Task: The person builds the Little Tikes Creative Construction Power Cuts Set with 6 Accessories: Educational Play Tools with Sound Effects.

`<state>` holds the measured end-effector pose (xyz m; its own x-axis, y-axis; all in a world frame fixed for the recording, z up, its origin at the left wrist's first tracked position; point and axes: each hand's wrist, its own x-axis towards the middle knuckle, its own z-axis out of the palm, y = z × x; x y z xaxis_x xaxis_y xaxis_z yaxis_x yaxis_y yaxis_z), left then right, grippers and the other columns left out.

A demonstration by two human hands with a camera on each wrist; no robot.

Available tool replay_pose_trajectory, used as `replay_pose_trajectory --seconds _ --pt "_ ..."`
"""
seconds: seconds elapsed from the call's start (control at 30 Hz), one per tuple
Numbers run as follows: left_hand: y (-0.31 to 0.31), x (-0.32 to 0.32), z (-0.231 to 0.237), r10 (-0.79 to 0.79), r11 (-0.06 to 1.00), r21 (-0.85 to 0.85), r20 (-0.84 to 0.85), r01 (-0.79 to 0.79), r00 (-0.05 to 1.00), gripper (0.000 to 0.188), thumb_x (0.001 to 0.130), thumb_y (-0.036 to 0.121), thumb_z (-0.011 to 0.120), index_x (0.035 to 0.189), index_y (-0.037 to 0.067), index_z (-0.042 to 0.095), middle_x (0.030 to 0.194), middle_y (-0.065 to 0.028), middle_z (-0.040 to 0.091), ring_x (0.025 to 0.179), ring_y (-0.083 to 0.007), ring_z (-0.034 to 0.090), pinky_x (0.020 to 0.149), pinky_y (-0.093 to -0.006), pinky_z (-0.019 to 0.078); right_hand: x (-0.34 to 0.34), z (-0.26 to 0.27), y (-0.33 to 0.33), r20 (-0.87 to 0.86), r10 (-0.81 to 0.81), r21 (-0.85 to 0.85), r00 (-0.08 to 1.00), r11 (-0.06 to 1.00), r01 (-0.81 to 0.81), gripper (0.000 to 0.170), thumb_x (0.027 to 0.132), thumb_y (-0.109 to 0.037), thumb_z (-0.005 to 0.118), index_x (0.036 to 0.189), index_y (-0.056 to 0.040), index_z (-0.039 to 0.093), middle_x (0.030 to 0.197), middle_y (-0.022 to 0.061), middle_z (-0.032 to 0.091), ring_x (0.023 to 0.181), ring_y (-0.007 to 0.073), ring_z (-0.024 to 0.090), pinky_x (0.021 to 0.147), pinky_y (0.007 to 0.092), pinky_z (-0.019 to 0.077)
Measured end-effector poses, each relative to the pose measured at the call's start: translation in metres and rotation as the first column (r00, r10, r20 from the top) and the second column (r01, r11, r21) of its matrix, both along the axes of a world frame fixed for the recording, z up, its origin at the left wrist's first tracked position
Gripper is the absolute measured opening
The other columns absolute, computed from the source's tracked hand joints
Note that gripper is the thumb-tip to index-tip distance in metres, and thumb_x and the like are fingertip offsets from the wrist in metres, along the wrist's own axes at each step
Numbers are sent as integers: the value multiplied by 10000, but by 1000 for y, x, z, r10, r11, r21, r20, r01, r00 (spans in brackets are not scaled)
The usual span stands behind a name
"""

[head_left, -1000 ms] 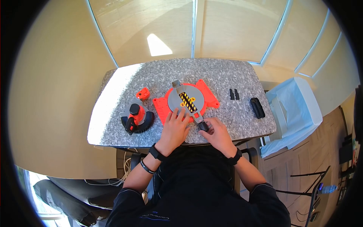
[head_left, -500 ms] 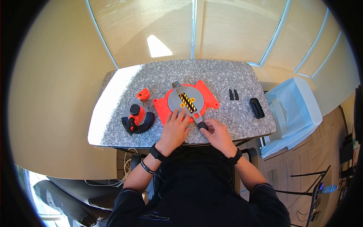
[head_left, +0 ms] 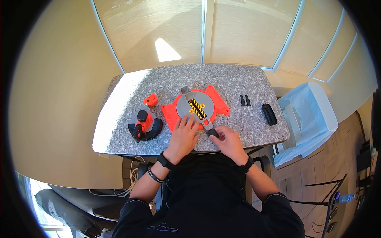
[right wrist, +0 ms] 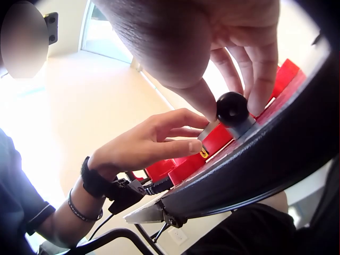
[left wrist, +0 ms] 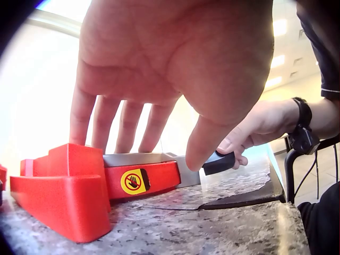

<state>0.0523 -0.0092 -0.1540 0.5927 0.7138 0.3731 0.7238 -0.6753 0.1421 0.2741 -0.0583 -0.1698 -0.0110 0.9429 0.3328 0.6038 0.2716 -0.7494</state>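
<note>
A toy saw base lies on the speckled table, with a red frame and a round grey turntable. A yellow-and-black striped sticker marks the turntable's middle. My left hand rests fairly straight fingers on the near left part of the turntable, thumb at its near edge. With thumb and fingers, my right hand pinches the black knob at the end of the grey arm pointing toward me. A yellow warning sticker shows on the red side in the left wrist view.
Left of the base stands a red, grey and black toy saw head, with a red part behind it. Two small black pieces and a black oblong part lie at right. A lined bin stands beside the table.
Both hands keep nearly the same places, the left still on the turntable and the right at the knob. A small red patch shows more clearly in the grey arm beside the knob.
</note>
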Motion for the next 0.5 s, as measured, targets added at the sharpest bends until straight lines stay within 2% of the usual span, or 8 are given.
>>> replay_pose_trajectory --seconds 0.5 --pt "0 0 -1 7 1000 9 -18 -7 1000 611 861 223 788 1390 9 569 1481 -203 528 1372 -437 503 1115 -529 446 -1 1 -1 -39 14 -41 999 999 -15 237 914 -136 795 1062 7 677 836 110 745 660 166 693 640 305 562"
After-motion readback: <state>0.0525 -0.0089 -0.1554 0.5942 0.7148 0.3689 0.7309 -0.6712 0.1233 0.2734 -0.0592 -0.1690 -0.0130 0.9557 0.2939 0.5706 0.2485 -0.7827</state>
